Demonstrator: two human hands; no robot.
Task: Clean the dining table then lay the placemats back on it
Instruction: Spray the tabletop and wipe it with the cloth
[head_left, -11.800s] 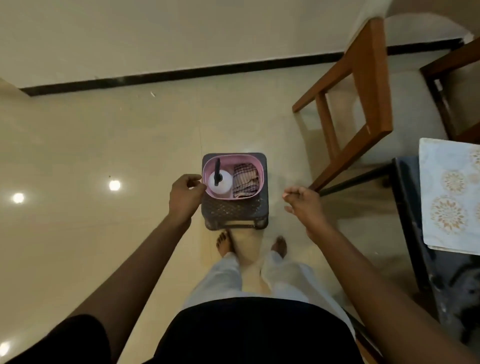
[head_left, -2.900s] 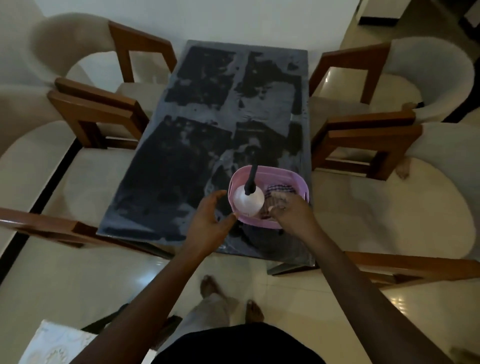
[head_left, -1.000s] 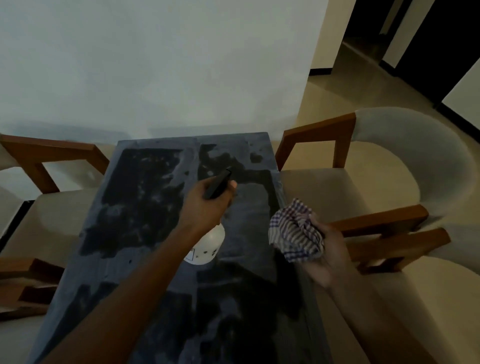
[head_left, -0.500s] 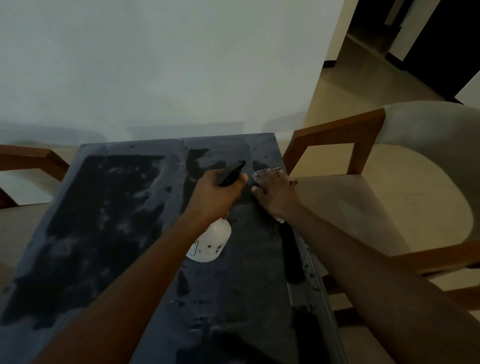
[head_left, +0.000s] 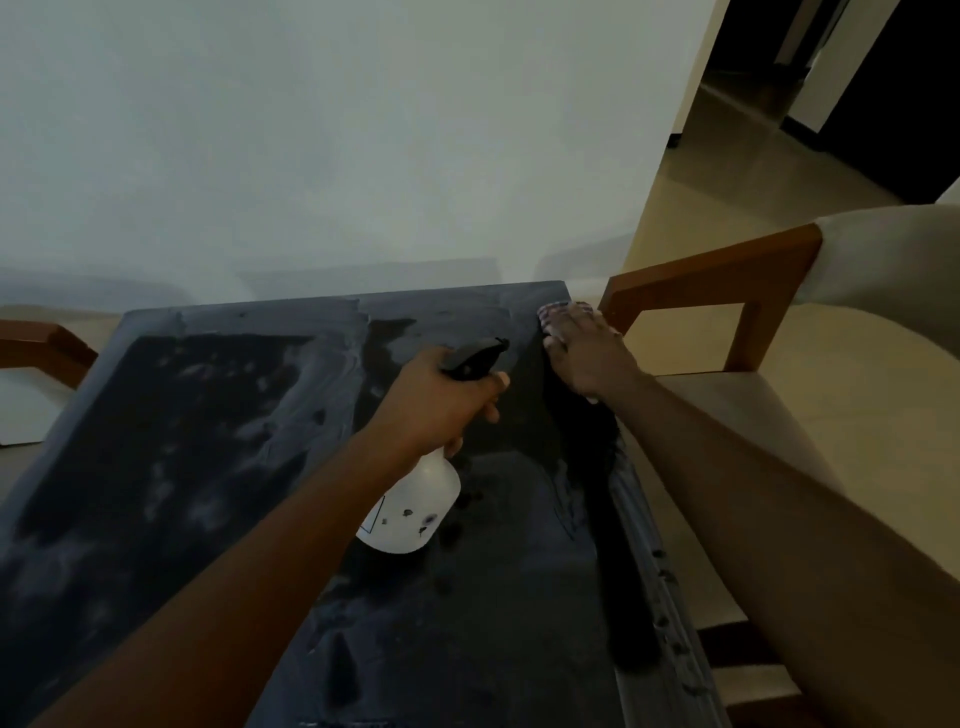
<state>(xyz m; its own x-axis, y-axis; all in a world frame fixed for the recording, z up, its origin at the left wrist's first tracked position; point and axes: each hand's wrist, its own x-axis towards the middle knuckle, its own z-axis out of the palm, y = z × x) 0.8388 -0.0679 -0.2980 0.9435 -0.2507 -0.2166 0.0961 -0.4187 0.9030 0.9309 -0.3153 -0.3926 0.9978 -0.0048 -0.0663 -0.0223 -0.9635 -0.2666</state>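
The dark dining table (head_left: 208, 441) runs away from me, its top streaked with grey dusty patches. My left hand (head_left: 441, 400) grips the black trigger head of a white spray bottle (head_left: 415, 509), held above the table's middle. My right hand (head_left: 587, 358) lies flat with straight fingers on a checked cloth (head_left: 556, 314), pressing it onto the table's far right corner. Only the cloth's far edge shows past my fingers. No placemats are in view.
A wooden chair with a cream cushion (head_left: 779, 364) stands close against the table's right side. Another chair's wooden arm (head_left: 47, 348) shows at the far left. A white wall (head_left: 363, 156) rises right behind the table's far end. A doorway opens at the upper right.
My right hand has slid the cloth further away along the right edge to the far corner. My left hand still holds the spray bottle in about the same place.
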